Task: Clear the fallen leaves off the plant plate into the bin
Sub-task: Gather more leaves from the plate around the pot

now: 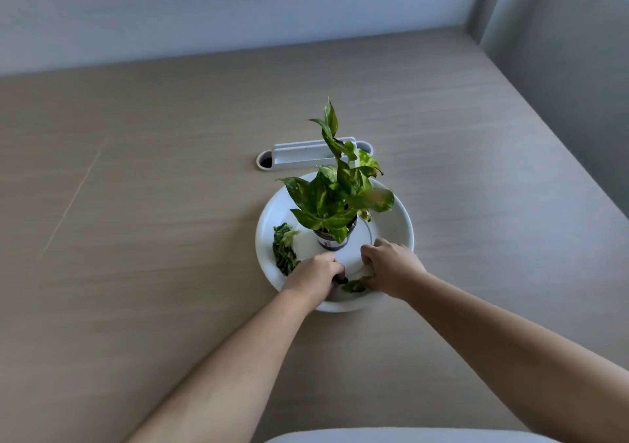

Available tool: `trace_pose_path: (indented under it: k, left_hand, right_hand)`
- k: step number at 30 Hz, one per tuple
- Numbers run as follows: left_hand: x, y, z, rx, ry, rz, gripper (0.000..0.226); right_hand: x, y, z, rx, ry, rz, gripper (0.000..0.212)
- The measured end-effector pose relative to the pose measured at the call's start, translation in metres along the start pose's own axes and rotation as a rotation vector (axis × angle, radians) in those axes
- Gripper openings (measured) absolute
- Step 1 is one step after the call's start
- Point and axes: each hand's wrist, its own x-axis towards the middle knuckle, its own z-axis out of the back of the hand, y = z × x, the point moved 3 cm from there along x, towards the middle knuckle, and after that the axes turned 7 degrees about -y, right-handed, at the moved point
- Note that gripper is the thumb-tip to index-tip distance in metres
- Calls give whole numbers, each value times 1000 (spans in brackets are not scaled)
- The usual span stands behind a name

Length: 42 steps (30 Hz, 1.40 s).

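A white round plate (394, 228) sits on the wooden table with a small potted plant (335, 201) standing in its middle. A crumpled green fallen leaf (284, 248) lies on the plate's left side. Another fallen leaf (355, 285) lies at the plate's near rim, between my hands. My left hand (315, 277) is curled over the near-left rim with something dark at its fingertips. My right hand (391, 267) is curled on the near-right part of the plate, its fingers touching the near leaf. No bin is in view.
A white cable-port cover (299, 155) is set into the table (136, 204) just behind the plate. A wall runs along the table's far edge and another along its right edge. A pale rounded edge (408, 436) shows at the bottom of the frame.
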Motion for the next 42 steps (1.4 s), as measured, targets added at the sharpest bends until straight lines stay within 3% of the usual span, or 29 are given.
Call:
trace_pose_path:
  k: [3, 11, 19, 27, 34, 42]
  left_hand:
    - [2, 2, -1, -60, 0, 33, 26]
    - [1, 10, 2, -265, -82, 209, 21]
    - [-13, 22, 22, -400, -200, 304, 14]
    - [-14, 3, 17, -443, -145, 249, 11]
    - [-1, -85, 8, -535, -165, 97, 15]
    - [-8, -294, -56, -500, -9, -225, 19]
  right_hand:
    - [3, -4, -4, 93, 12, -8, 14]
    - [14, -7, -4, 165, 53, -37, 29]
    - [9, -10, 26, 372, -176, -165, 21]
    - [-29, -24, 40, 473, -303, -313, 22]
    - [-105, -89, 50, 518, -434, -524, 15]
    - [-306, -212, 45, 477, -550, -849, 16]
